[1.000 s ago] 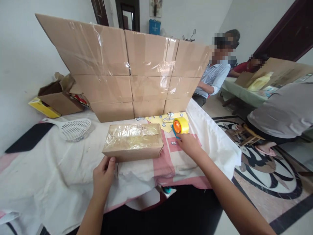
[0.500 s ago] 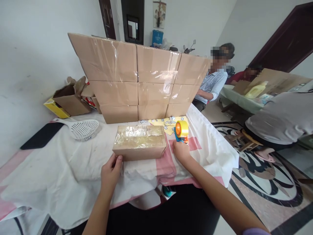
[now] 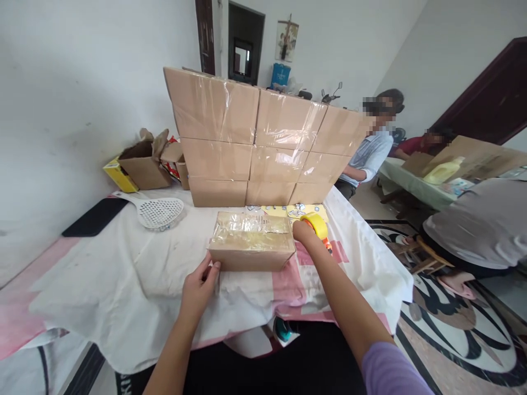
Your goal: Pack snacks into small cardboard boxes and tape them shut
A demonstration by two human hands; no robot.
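A cardboard box (image 3: pixel 251 258) with clear tape across its top lies on the cloth in front of me. My left hand (image 3: pixel 201 281) grips its near left corner, the thumb against the front face. Beside the far right end of the box is my right hand (image 3: pixel 303 232), closed on a tape dispenser. Its yellow tape roll (image 3: pixel 316 224) and an orange part (image 3: pixel 328 245) show past the wrist. The fingers of this hand are mostly hidden.
Behind the box stands a wall of taped cardboard boxes (image 3: pixel 251 159). On the left lie a white perforated paddle (image 3: pixel 160 213), a black flat object (image 3: pixel 95 217) and an open carton (image 3: pixel 144 167). Yellow patterned sheets (image 3: pixel 296 210) lie behind the box. Other people sit to the right.
My right hand has moved forward and closer to the box's right end, turning the dispenser. The left hand keeps its hold on the corner. The whole view has shifted slightly.
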